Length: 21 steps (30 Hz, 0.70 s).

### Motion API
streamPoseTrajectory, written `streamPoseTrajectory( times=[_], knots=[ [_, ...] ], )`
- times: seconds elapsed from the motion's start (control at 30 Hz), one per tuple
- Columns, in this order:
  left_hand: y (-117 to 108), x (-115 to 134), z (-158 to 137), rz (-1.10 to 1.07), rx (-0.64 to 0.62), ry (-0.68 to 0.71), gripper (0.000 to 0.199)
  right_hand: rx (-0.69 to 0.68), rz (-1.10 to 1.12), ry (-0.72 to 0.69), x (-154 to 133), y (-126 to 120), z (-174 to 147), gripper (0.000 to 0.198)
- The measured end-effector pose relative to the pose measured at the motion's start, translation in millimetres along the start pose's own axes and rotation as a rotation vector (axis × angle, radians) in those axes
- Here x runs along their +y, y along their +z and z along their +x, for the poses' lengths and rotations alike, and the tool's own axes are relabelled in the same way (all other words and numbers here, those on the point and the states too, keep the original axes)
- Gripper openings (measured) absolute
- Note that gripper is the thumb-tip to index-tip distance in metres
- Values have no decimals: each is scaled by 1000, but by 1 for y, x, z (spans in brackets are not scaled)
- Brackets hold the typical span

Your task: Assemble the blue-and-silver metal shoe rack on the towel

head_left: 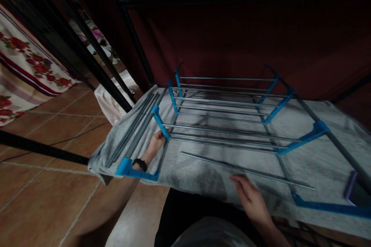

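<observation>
A rack frame with blue plastic brackets and grey metal tubes lies on its side, thin rods point(228, 133) spanning between its two sides. My left hand point(156, 141), a dark band on its wrist, reaches through the near side of the frame. Its fingers close around the lower end of a blue bracket point(160, 122), where the rods meet it; the fingertips are partly hidden. My right hand point(252, 199) is held low at the front with nothing in it, thumb and fingers apart. Just beyond it a loose metal rod point(246, 170) lies slanted on the grey cloth.
Several loose grey tubes point(135, 129) lie on the left of the grey cloth point(197, 173). A dark flat object with a purple edge point(350, 187) rests at the right. Black metal bars point(43, 149) stand at the left, above a tiled floor point(43, 197). A dark red wall point(226, 46) is behind.
</observation>
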<state>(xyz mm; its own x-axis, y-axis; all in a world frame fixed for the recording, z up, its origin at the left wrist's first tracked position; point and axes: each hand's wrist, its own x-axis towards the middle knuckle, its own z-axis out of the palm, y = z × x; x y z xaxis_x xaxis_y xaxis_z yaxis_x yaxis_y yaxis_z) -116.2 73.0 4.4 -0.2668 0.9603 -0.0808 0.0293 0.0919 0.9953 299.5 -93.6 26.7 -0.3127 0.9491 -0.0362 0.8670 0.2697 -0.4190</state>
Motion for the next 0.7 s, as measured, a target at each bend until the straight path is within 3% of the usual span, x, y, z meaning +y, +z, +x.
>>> streamPoseTrajectory(
  times=[0.1,0.2,0.3,0.47,0.7],
  knots=[
    [1,2,-4,89,-46,24,44,105,81,-162,-35,9,79,50],
    [5,4,-3,194,-4,42,39,47,-38,-287,-71,15,156,50],
    [8,5,-2,247,25,50,35,-31,-182,-286,-96,23,204,51],
    [11,3,-3,275,30,53,33,-173,-277,-192,-106,31,229,44],
    [12,7,-1,283,22,27,31,-196,-305,-209,-102,25,229,41]
  ],
)
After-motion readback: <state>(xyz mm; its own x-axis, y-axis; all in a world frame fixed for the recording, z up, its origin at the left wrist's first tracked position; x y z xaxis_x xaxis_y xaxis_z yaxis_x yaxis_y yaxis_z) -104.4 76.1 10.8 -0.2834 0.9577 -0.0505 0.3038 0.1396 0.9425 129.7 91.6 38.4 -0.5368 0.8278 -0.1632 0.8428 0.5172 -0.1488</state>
